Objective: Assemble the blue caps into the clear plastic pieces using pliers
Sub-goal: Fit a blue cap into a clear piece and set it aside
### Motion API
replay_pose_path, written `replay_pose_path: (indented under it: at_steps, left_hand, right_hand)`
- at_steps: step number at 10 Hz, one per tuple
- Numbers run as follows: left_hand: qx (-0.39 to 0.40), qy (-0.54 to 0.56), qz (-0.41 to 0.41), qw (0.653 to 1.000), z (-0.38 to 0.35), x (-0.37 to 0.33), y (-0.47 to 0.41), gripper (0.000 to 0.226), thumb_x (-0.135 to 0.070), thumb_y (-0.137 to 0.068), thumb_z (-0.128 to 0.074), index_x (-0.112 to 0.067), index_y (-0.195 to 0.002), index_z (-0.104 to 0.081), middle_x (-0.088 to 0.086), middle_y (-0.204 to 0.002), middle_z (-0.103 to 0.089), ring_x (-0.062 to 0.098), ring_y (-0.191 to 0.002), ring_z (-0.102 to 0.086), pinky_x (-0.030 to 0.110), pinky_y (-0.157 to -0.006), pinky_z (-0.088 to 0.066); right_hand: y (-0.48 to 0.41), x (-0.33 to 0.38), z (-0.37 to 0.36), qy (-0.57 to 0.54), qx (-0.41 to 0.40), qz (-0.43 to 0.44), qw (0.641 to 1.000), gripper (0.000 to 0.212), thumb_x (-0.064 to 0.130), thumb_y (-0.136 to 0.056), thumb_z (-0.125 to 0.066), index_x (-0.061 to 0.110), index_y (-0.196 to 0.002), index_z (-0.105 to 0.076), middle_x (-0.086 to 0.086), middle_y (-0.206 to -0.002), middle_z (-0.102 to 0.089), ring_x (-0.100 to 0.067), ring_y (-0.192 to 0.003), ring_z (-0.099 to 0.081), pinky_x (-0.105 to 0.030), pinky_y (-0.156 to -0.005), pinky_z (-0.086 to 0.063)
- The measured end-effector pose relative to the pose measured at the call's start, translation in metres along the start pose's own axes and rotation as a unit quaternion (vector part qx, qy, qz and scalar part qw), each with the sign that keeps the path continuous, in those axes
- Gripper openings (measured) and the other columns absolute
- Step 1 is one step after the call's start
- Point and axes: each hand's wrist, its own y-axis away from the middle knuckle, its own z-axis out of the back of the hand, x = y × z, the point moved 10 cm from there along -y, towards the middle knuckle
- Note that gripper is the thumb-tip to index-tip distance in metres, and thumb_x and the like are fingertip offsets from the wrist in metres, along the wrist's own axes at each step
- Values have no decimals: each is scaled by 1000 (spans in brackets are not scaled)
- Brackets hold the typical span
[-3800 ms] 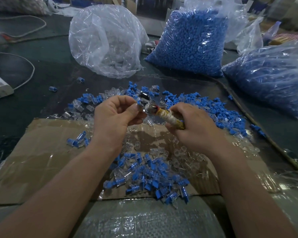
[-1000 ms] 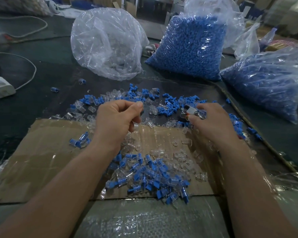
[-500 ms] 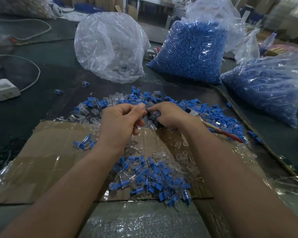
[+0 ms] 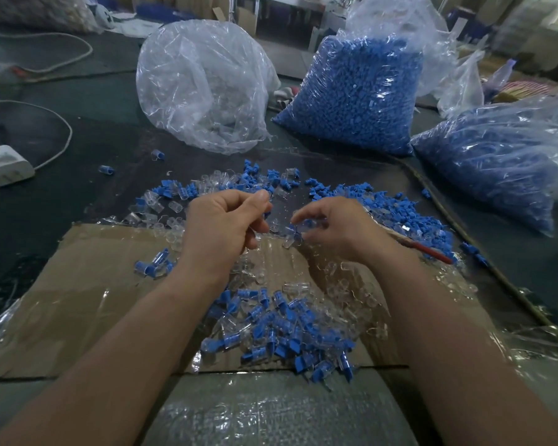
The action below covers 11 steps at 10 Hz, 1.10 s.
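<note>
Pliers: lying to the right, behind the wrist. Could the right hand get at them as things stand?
Probably yes. The pliers lie uncovered on the loose blue caps, just beside the right hand; only the small piece pinched in its fingers would need dropping first.

Dark table (image 4: 78, 194): flattened cardboard (image 4: 78, 300), loose blue caps (image 4: 400, 210), clear pieces (image 4: 149, 217), three bags, charger (image 4: 5, 165).

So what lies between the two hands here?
In the head view, between the left hand and right hand: a few loose clear plastic pieces on the dark table.
</note>
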Motion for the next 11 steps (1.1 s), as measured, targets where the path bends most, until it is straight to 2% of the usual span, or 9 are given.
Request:
replay_pose_path:
  at_steps: [1, 2, 3, 4, 5, 8, 9, 10, 11]
  left_hand:
    - [5, -5, -2, 1000, -3, 0, 0, 21, -19, -88, -58, -12, -69, -64, -6, -46, -57, 1, -35, -44, 11, -37, -36]
    - [9, -16, -5, 1000, -4, 1, 1, 22, -19, -88, -57, -12, -68, -64, -5, -46, -58, 1, -36, -44, 10, -36, -34]
    - [8, -15, -3, 1000, -4, 2, 0, 21, -19, -88, -57, -11, -69, -64, -6, -46, -58, 1, -35, -44, 10, -36, -34]
    - [8, -17, -3, 1000, -5, 2, -1, 21, -19, -87, -58, -11, -69, -64, -6, -45, -58, 1, -35, -43, 11, -36, -34]
    - [8, -20, -7, 1000, -6, 3, -1, 21, -18, -87, -58, -11, -68, -64, -6, -45, -58, 1, -34, -43, 10, -36, -34]
    - [12, -27, -14, 999, -7, 3, 0, 20, -17, -87, -58, -11, -69, -64, -5, -45, -58, 1, -34, -44, 10, -36, -34]
    - [12, -28, -18, 999, -7, 1, 1, 20, -16, -87, -58, -10, -69, -64, -5, -46, -58, 2, -34, -44, 10, -36, -34]
    - [14, -28, -20, 999, -7, 1, 1, 20, -17, -87, -58, -10, -69, -64, -5, -46, -58, 2, -34, -44, 10, -37, -34]
    - [18, -32, -24, 999, -8, 0, 1, 20, -18, -87, -58, -11, -69, -64, -6, -46, -58, 1, -35, -45, 10, -37, -35]
  right_hand:
    - [8, 0, -9, -21, 12, 8, 1000, 32, 11, -81, -67, 27, -108, -64, 2, -123, -59, -6, -93, -53, -17, -78, -41]
    - [12, 2, -11, -34, -5, 27, 999, 35, 10, -80, -67, 25, -111, -63, -2, -116, -61, -12, -100, -56, -22, -84, -45]
    - [12, -1, -10, -43, -17, 34, 998, 35, 8, -78, -68, 27, -108, -64, 4, -114, -60, -13, -97, -56, -16, -76, -45]
    - [15, -2, -7, -60, -26, 49, 997, 34, 7, -77, -69, 29, -104, -65, 11, -114, -57, -5, -96, -52, -9, -73, -38]
    - [17, -1, -5, -69, -36, 60, 995, 31, 7, -80, -66, 29, -101, -66, 9, -113, -60, -3, -95, -52, -7, -71, -37]
    - [18, 5, -7, -50, -35, 84, 995, 43, -4, -83, -59, 30, -109, -64, 5, -115, -59, -8, -101, -52, -20, -84, -45]
    - [19, 4, -8, -67, -24, 85, 994, 47, -5, -83, -56, 31, -111, -61, 15, -111, -58, -2, -101, -51, -8, -77, -40]
    - [20, 4, -6, -72, -24, 85, 994, 42, 0, -83, -59, 34, -109, -60, 29, -95, -51, 6, -92, -49, -3, -68, -40]
    - [20, 2, -5, -89, -27, 80, 992, 32, 11, -83, -64, 36, -103, -60, 25, -88, -51, 3, -91, -52, -10, -74, -42]
